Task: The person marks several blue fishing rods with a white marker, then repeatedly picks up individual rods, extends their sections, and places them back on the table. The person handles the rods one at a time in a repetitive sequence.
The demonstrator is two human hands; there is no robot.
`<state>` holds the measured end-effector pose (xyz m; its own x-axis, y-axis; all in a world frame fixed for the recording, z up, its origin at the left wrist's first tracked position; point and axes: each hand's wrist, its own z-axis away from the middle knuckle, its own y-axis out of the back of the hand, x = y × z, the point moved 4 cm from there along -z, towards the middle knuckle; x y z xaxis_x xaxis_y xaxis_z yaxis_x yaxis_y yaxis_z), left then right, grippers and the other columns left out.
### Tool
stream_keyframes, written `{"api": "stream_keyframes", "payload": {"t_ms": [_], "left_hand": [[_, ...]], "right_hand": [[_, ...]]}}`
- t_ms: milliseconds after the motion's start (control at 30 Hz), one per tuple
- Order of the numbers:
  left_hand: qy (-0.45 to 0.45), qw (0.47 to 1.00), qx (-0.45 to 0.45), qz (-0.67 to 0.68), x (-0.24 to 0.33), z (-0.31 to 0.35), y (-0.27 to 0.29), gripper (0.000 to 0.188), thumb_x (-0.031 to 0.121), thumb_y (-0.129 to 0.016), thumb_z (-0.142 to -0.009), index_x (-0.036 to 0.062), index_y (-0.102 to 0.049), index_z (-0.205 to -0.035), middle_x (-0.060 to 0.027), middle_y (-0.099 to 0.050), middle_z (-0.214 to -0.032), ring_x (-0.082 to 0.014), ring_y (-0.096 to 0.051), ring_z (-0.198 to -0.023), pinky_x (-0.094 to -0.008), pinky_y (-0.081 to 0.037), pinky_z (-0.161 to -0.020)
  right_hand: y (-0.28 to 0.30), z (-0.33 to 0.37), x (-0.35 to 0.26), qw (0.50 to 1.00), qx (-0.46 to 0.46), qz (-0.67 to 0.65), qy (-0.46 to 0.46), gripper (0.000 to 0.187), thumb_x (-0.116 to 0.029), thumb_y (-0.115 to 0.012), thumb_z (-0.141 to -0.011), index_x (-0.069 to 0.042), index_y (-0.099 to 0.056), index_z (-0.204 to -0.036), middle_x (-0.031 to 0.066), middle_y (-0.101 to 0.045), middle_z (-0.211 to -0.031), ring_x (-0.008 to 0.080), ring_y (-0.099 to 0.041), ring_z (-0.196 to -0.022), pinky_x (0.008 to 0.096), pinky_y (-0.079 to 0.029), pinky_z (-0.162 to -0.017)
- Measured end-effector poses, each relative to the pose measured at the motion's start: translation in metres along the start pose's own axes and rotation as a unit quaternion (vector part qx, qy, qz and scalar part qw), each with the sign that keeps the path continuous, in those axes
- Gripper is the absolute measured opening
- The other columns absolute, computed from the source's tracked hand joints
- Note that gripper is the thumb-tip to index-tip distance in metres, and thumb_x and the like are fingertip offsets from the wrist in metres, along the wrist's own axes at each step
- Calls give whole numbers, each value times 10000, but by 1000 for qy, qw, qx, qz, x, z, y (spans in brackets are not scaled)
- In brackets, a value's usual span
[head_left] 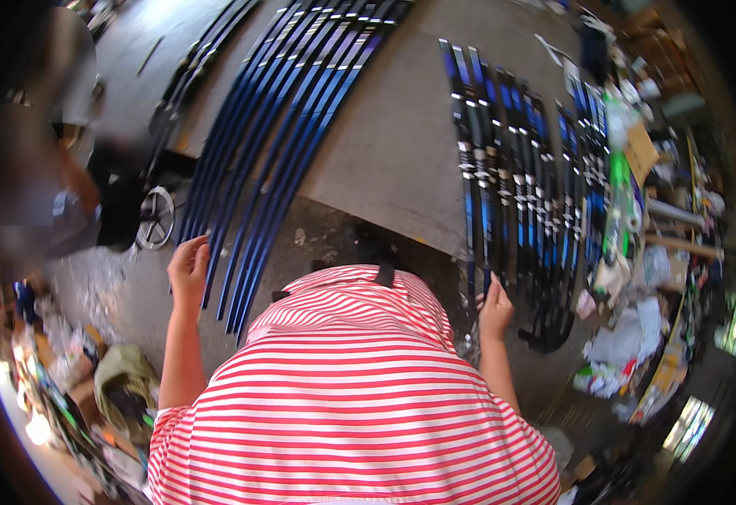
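Long glossy dark-blue poles (280, 126), which look like fishing rod sections, lie side by side on the left, their near ends reaching past the table edge. My left hand (188, 268) is at the near ends of the leftmost poles, fingers drawn together; whether they pinch a pole is hidden. On the right lie several black-and-blue fishing rods (520, 181) with silver fittings around their middles. My right hand (495, 313) is closed with thumb and fingers around the near end of a fishing rod (486, 244) at the left side of that group.
A grey table (376, 160) bears both groups, with more dark poles (204, 59) at the far left. A person (56, 185) is beside a spoked wheel (156, 217) on the left. Cartons, plastic bags (625, 337) and green wrapped items (619, 210) crowd the right side; clutter fills the lower left.
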<state>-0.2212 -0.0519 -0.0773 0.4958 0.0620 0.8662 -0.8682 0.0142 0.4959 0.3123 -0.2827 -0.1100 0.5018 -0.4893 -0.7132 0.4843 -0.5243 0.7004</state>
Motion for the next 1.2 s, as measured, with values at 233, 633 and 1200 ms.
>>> {"api": "stream_keyframes", "payload": {"t_ms": [233, 633, 1200], "left_hand": [[-69, 948, -16, -312, -3, 106, -9, 125, 160, -630, -747, 49, -587, -784, -95, -566, -726, -258, -570, -632, -344, -456, -542], [140, 949, 178, -221, -140, 46, 89, 274, 191, -543, -811, 17, -572, -1021, -163, -601, -921, -313, -562, -865, -358, -433, -791], [123, 978, 85, -148, 39, 122, 38, 333, 252, -536, -818, -6, -495, -611, -179, -457, -552, -277, -450, -468, -346, -352, -459]], "right_hand": [[-11, -53, -93, 982, -7, 77, 173, 196, -117, -500, -862, 27, -631, -888, 138, -628, -819, 238, -619, -721, 301, -487, -639], [-174, -87, -234, 888, -292, -95, 343, 179, -147, -540, -849, 4, -629, -889, 96, -626, -659, 141, -606, -561, 251, -479, -531], [-283, -155, -312, 812, -497, -306, 16, 351, -281, -498, -880, 6, -500, -1082, 104, -629, -767, 163, -613, -644, 265, -496, -563]]}}
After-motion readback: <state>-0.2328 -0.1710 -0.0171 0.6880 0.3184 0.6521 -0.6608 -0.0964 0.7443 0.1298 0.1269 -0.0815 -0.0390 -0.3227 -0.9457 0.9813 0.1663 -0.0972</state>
